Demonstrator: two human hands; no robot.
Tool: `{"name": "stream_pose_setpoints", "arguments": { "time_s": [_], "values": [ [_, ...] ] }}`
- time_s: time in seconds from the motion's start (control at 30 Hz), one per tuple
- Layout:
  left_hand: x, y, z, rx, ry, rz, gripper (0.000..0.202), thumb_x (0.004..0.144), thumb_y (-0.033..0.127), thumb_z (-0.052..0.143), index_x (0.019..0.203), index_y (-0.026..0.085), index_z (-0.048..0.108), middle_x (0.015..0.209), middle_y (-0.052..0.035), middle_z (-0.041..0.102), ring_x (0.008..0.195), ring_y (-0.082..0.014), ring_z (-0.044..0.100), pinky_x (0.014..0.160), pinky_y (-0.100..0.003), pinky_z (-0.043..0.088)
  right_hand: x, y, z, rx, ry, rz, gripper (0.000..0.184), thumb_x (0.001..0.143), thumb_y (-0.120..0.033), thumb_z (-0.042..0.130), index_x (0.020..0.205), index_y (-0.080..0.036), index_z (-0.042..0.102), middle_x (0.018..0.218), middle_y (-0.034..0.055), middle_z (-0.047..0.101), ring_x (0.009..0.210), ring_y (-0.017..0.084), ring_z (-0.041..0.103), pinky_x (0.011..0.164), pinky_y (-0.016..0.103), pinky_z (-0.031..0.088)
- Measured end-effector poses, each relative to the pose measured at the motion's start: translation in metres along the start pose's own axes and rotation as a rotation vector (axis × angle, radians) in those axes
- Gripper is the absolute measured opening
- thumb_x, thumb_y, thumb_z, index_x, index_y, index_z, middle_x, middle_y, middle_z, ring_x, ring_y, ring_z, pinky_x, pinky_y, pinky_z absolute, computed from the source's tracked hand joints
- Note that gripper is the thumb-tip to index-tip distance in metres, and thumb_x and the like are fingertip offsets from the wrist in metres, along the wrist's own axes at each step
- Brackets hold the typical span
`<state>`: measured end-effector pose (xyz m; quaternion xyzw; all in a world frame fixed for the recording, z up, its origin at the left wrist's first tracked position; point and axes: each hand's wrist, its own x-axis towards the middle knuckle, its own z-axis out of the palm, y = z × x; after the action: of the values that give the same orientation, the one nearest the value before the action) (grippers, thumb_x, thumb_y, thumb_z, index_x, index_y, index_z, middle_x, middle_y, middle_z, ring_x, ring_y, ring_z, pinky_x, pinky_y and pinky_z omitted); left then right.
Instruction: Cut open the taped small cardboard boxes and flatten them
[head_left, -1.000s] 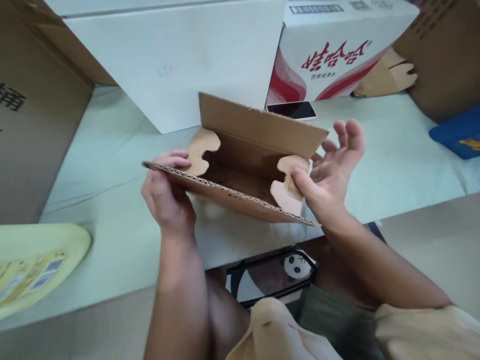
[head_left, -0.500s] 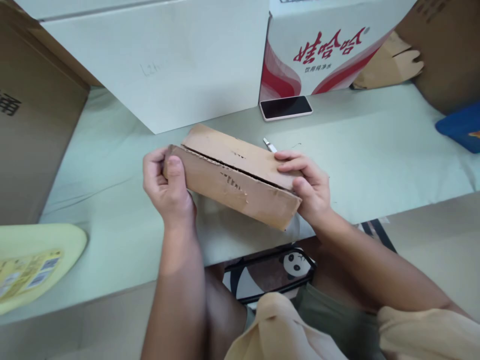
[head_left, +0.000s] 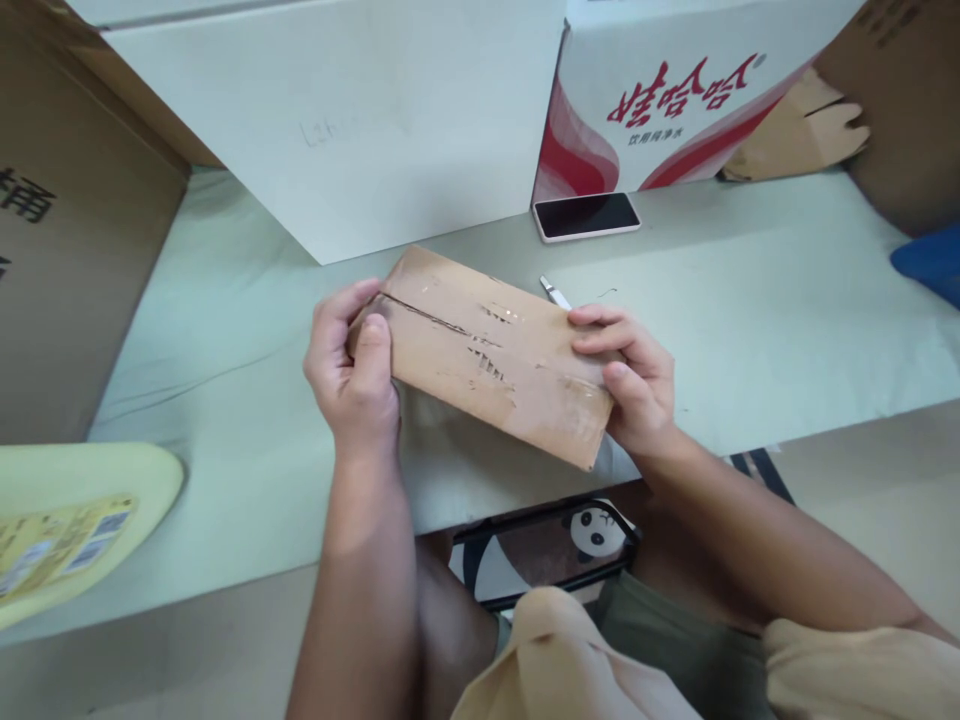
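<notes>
Between my two hands is a small brown cardboard box (head_left: pixel 480 370), held tilted above the pale green surface. Its top seam shows as a dark slit on the left part, with torn, scuffed patches in the middle. My left hand (head_left: pixel 352 365) grips the left end, thumb on top and fingers round the far side. My right hand (head_left: pixel 630 375) grips the right end, its fingers on the top and the thumb near the corner. Just beyond the box, close to my right fingers, lies a slim white-and-metal tool (head_left: pixel 553 291), partly hidden.
A phone (head_left: pixel 589 216) lies before a white and red carton (head_left: pixel 675 120). A big white box (head_left: pixel 337 130) stands at the back. A large brown carton (head_left: pixel 82 250) is at left, with a yellow labelled container (head_left: pixel 82 520) nearer. A blue object (head_left: pixel 930 265) sits at far right.
The box's top flaps have come together; the long gap along the seam has narrowed, leaving a slit at left. The view has shifted slightly. Both hands keep their hold.
</notes>
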<state>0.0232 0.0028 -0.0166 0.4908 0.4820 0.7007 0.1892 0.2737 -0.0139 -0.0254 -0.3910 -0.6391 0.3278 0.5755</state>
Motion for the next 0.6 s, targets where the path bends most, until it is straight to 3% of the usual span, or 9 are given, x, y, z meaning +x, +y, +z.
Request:
{"name": "stream_pose_setpoints", "arguments": {
  "time_s": [0.1,0.33,0.43,0.53,0.6],
  "values": [
    [0.002,0.0,-0.005,0.087,-0.069,0.033,0.021,0.089,0.02,0.065,0.098,0.021,0.084,0.119,-0.0084,0.074,0.12,-0.0248,0.067,0.113,-0.044,0.05,-0.001,0.0,0.0,-0.001,-0.009,0.022,0.037,0.093,-0.063,0.06,0.086,-0.031,0.077,0.117,0.0076,0.077,0.112,0.032,0.072,0.106,0.058,0.055],
    [0.006,0.005,-0.008,0.168,-0.049,-0.058,0.027,0.08,0.015,0.06,0.088,0.02,0.085,0.118,-0.0097,0.075,0.119,-0.0271,0.067,0.112,-0.048,0.051,-0.005,0.001,-0.001,0.09,-0.08,0.006,0.037,0.097,-0.059,0.056,0.088,-0.031,0.079,0.119,0.0059,0.079,0.115,0.031,0.073,0.105,0.056,0.057],
    [0.009,0.002,-0.013,0.197,-0.037,-0.06,0.029,0.077,0.016,0.059,0.087,0.021,0.086,0.119,-0.009,0.077,0.12,-0.0284,0.067,0.11,-0.048,0.051,-0.006,0.002,-0.001,0.077,-0.095,0.009,0.041,0.097,-0.065,0.052,0.111,-0.036,0.078,0.136,0.0044,0.075,0.127,0.032,0.069,0.11,0.056,0.055],
    [0.014,-0.005,-0.02,0.196,0.011,-0.083,0.031,0.072,0.015,0.058,0.086,0.02,0.085,0.116,-0.0079,0.079,0.12,-0.0283,0.067,0.113,-0.047,0.049,-0.004,0.013,-0.001,0.088,-0.069,0.079,0.065,0.092,-0.079,0.048,0.14,-0.037,0.06,0.15,0.0066,0.066,0.136,0.032,0.065,0.109,0.055,0.056],
    [0.019,-0.007,-0.024,0.153,0.086,-0.114,0.032,0.07,0.015,0.056,0.084,0.02,0.084,0.11,-0.007,0.08,0.12,-0.0281,0.068,0.113,-0.046,0.049,-0.002,0.023,-0.001,0.135,-0.074,0.138,0.068,0.092,-0.079,0.048,0.144,-0.036,0.053,0.151,0.0081,0.065,0.136,0.031,0.065,0.109,0.052,0.056]
  ]
}}
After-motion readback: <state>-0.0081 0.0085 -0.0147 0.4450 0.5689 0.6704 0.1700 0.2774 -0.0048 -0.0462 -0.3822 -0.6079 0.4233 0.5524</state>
